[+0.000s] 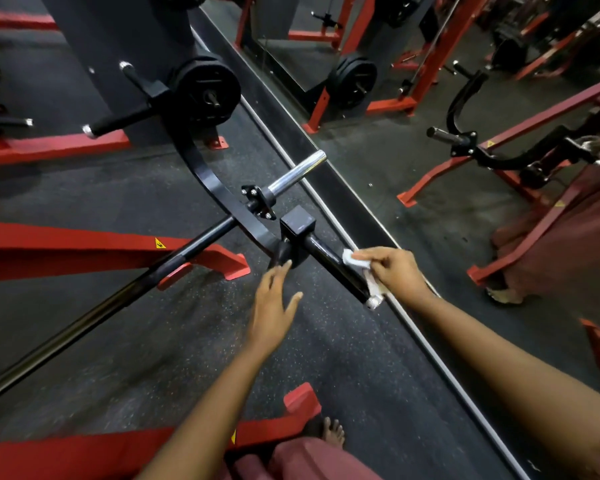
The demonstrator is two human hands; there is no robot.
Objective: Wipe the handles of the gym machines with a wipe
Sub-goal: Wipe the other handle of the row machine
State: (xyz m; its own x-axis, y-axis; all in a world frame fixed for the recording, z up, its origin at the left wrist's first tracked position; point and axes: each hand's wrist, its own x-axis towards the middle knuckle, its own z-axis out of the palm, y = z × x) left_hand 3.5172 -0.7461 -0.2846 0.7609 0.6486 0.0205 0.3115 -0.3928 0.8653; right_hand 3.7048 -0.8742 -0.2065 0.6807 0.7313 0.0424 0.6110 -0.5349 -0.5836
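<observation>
Nearest the camera: one bare foot (333, 433) on the dark floor (343, 358), both forearms reaching forward. Left hand (272, 303): fingers straight and spread, holding nothing. Its tips are just beside the short black stub (280, 253) under the block (297, 225); I cannot tell whether they touch it. Right hand (394, 271): thumb and fingers pinch the white wipe (352, 259) against the black handle (329, 258). The wipe sits on the handle about mid-length, and a loose tail of it hangs under the hand near the chrome cap (373, 302) at the handle's free end. Beyond the block, a chrome peg (297, 173) sticks out of the curved arm (205, 168), which runs up to the plates (207, 90). Two far grips (115, 123) with chrome ends stand beside the plates, well apart from both hands. A mirror (291, 36) lines the wall behind. Status, as judged: this handle is mid-wipe. The stretch between wipe and block shows no visible difference from the rest, so I cannot say which part is already done. Left, by my reading: the rest of this handle, possibly the stub, then the two far grips and the handles of other machines. Nothing shows whether those have been cleaned.
</observation>
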